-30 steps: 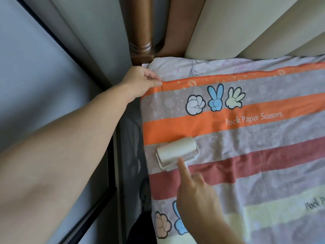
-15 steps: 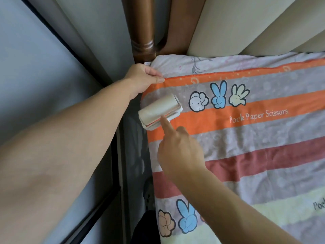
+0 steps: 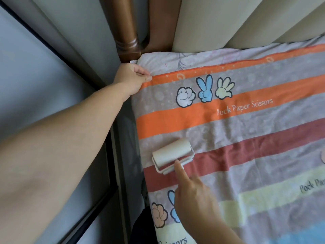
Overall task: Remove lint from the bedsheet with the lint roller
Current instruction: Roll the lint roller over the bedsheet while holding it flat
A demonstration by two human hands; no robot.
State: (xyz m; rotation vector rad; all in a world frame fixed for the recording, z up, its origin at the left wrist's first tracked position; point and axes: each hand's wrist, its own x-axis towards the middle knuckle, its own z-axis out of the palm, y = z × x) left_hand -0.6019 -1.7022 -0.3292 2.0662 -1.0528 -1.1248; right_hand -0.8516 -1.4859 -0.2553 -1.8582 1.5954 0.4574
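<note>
Your left arm reached forward, nearly straight; your left hand [image 3: 131, 77] pinched the bedsheet [image 3: 246, 134] edge between thumb and fingers. Your right hand [image 3: 191, 199], back upward, gripped the lint roller [image 3: 171, 154], 1 index finger [image 3: 180, 171] extended onto its frame, the others curled.

Brown wooden bedpost [image 3: 129, 32], beige padded headboard [image 3: 211, 23].
</note>
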